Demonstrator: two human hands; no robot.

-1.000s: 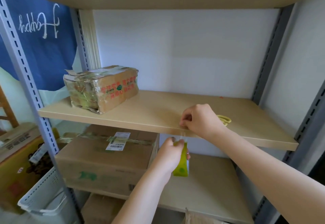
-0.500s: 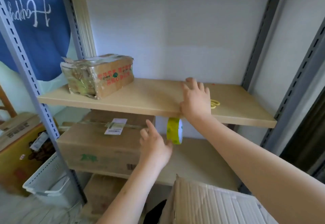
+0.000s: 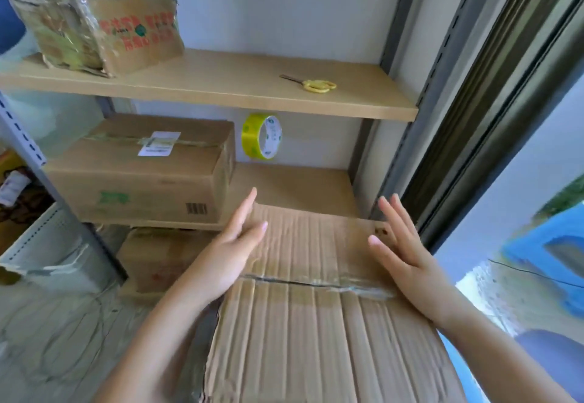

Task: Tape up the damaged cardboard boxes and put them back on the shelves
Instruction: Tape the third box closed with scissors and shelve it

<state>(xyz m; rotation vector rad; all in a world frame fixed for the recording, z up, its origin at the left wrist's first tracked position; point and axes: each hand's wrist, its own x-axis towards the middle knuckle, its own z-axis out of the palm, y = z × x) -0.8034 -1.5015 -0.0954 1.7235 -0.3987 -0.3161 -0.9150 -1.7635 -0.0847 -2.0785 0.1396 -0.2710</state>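
A crumpled cardboard box (image 3: 319, 323) is filling the lower centre of the frame, with a taped seam running across its top. The left hand (image 3: 232, 244) is lying with straight fingers against its left edge, and the right hand (image 3: 401, 247) is hovering flat and wide over its upper right corner. Above it, in the centre, a yellow tape roll (image 3: 261, 136) is hanging under the upper shelf (image 3: 221, 86). Yellow scissors (image 3: 313, 84) are lying on this shelf, and a taped box (image 3: 98, 28) is sitting at the upper left.

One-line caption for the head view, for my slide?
Both hands open on a creased box; tape roll hangs under the shelf.
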